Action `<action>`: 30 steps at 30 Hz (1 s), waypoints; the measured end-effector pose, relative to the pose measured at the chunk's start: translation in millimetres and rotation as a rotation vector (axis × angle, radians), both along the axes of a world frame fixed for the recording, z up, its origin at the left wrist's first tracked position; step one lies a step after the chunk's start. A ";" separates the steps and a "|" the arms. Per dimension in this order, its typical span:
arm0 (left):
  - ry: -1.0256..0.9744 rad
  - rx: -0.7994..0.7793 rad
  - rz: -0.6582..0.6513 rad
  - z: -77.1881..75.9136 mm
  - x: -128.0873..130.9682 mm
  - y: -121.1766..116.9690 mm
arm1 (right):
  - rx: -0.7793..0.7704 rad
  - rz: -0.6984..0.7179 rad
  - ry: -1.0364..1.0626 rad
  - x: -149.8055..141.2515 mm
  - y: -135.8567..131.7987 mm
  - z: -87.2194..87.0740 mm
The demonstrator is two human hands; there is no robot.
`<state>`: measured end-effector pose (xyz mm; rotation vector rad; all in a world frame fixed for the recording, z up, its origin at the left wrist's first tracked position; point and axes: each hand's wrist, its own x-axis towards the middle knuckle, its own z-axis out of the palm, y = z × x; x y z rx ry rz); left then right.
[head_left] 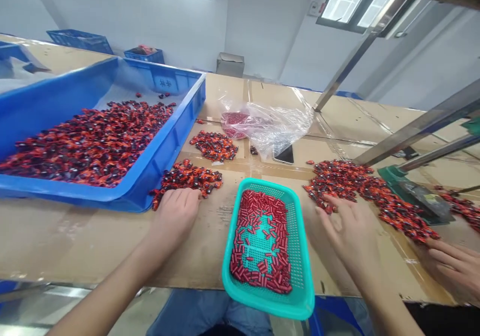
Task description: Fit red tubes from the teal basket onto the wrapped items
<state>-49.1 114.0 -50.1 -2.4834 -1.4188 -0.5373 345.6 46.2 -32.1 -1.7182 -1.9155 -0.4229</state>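
Note:
My left hand (pixel 178 211) rests at the near edge of a pile of small red and black glossy pieces (pixel 195 178). Its fingers are bent and pressed together, and the fingertips are hidden. On the other side, my right hand (pixel 347 221) reaches into a larger pile of the same pieces (pixel 337 176), thumb and forefinger apart with pieces between them. Between my hands stands a green plastic basket (pixel 300 246) holding many short dark red tubes (pixel 262 206). What the pieces are exactly I cannot make out.
A large blue crate (pixel 142 196) with more pieces stands at left. Behind the basket lie another small pile (pixel 213 146), a clear plastic bag (pixel 277 126) and a phone (pixel 285 155). Metal posts (pixel 412 126) and a green-based device (pixel 416 201) stand at right, near another person's hand (pixel 455 263).

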 end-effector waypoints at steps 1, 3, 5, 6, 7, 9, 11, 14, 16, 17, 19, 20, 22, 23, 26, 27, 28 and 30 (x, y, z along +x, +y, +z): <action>-0.019 0.000 -0.004 -2.3 -0.4 -0.1 | -0.022 0.075 0.001 -15.2 -6.3 6.6; -0.054 -0.011 -0.015 -6.7 -1.0 0.4 | -0.122 0.250 -0.013 -46.7 -18.8 18.6; -0.078 -0.039 -0.026 -9.8 -0.4 1.4 | -0.261 0.407 -0.083 -74.1 -27.7 24.8; -0.088 -0.059 -0.032 -10.6 0.4 1.9 | -0.309 0.449 -0.127 -84.6 -30.2 25.0; -0.098 -0.081 -0.036 -10.9 1.4 2.3 | -0.339 0.468 -0.169 -92.6 -31.4 23.4; -0.125 -0.125 -0.042 -9.4 3.6 2.0 | -0.341 0.451 -0.221 -102.1 -30.7 16.7; -0.167 -0.162 -0.057 -4.9 5.2 -0.3 | -0.338 0.435 -0.229 -105.4 -28.0 9.8; -0.274 -0.190 -0.105 6.2 6.3 -10.0 | -0.345 0.441 -0.197 -105.5 -24.8 8.5; -0.382 -0.187 -0.139 14.7 7.6 -22.1 | -0.364 0.460 -0.155 -105.9 -25.5 16.1; -0.440 -0.179 -0.152 18.9 9.0 -29.8 | -0.384 0.478 -0.111 -106.8 -26.9 21.8; -0.547 -0.170 -0.170 26.6 13.7 -47.6 | -0.437 0.546 0.102 -111.1 -31.0 34.9; -0.618 -0.183 -0.186 30.2 17.3 -57.0 | -0.451 0.589 0.263 -114.4 -33.3 41.2; -0.796 -0.245 -0.233 36.8 26.3 -74.1 | -0.427 0.677 0.591 -123.2 -37.2 51.3; -0.887 -0.285 -0.257 39.9 31.2 -81.2 | -0.390 0.718 0.701 -128.1 -38.6 54.8; -1.003 -0.304 -0.344 48.0 44.3 -94.1 | -0.264 0.797 0.742 -141.1 -40.0 59.3; -0.990 -0.284 -0.368 50.2 47.3 -96.1 | -0.228 0.803 0.718 -144.2 -40.1 59.3; -0.969 -0.264 -0.394 52.2 49.4 -97.6 | -0.203 0.801 0.689 -146.4 -40.4 58.9; -0.932 -0.230 -0.402 55.5 50.7 -99.8 | -0.178 0.785 0.641 -148.9 -41.8 57.5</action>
